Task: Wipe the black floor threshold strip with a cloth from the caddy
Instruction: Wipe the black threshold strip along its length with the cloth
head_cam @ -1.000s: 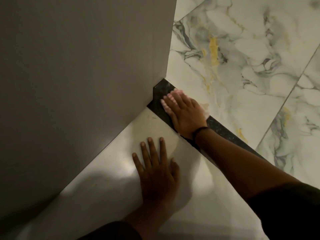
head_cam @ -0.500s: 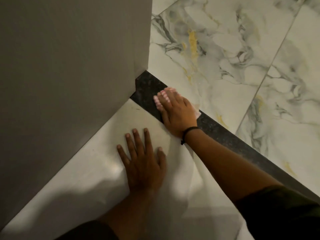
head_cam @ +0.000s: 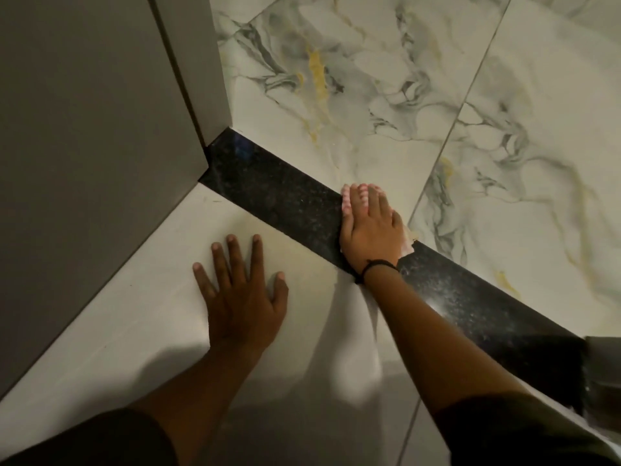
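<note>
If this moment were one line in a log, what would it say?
step: wiping | right hand: flat on pink cloth on black threshold strip | left hand: flat on plain floor tile, empty

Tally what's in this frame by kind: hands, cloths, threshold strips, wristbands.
Hands: 2, left hand flat on the plain tile, right hand pressing the cloth
Cloths: 1, pink cloth
Threshold strips: 1, black strip
Wristbands: 1, black wristband
Total: 5
</note>
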